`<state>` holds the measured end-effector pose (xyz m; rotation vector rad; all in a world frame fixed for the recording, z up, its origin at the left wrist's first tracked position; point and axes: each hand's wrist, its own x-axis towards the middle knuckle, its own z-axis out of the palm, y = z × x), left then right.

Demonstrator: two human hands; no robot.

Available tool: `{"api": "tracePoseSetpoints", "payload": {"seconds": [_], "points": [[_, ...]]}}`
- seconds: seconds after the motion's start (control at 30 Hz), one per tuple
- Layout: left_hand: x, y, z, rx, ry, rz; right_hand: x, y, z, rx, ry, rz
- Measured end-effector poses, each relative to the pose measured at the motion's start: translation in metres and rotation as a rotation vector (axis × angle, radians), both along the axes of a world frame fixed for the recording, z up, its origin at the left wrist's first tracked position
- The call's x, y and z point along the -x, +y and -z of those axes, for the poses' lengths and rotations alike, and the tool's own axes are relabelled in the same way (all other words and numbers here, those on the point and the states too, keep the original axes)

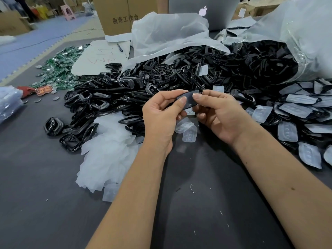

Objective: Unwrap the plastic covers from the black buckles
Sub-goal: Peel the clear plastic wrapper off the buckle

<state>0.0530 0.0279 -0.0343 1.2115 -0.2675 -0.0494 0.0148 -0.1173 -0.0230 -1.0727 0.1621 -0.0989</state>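
Both hands hold one black buckle (190, 99) above the dark table (53, 203), in the middle of the view. My left hand (161, 115) pinches its left end between thumb and fingers. My right hand (218, 112) pinches its right end, thumb on top. A big heap of bare black buckles (136, 87) lies behind and left of my hands. Buckles in clear plastic covers (298, 108) lie in a pile at the right. Peeled plastic covers (107, 151) are heaped at the left of my left forearm, and a few covers (188, 131) lie under my hands.
A large white plastic sack (294, 42) full of buckles lies open at the back right. Green packets (59, 69) are strewn at the back left, with a cardboard box (122, 15) and a laptop (204, 11) behind. A folded clear bag (9, 103) lies at the left edge.
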Motion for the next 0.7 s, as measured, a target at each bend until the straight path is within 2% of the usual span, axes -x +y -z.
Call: {"api": "tracePoseSetpoints", "payload": {"seconds": [0.07, 0.13, 0.17, 0.27, 0.37, 0.47, 0.7], "points": [[0.001, -0.001, 0.000, 0.004, -0.001, -0.009, 0.000, 0.001, 0.001, -0.017, 0.005, 0.004], [0.002, -0.002, 0.000, -0.003, -0.007, -0.034, -0.002, 0.004, 0.002, 0.025, -0.008, 0.095], [0.001, -0.003, 0.000, -0.015, -0.017, -0.055, -0.003, 0.006, 0.004, 0.124, -0.031, 0.197], [0.001, -0.003, 0.001, -0.075, -0.057, -0.109, -0.004, 0.010, 0.008, 0.583, -0.170, 0.481], [0.004, -0.005, 0.002, -0.138, -0.105, -0.121, -0.003, 0.010, 0.010, 0.794, -0.240, 0.546], [0.006, -0.007, 0.002, -0.181, -0.136, -0.149, -0.004, 0.013, 0.011, 0.843, -0.211, 0.556], [0.008, -0.009, 0.001, -0.241, -0.170, -0.218, -0.003, 0.021, 0.010, 0.800, -0.179, 0.580]]}}
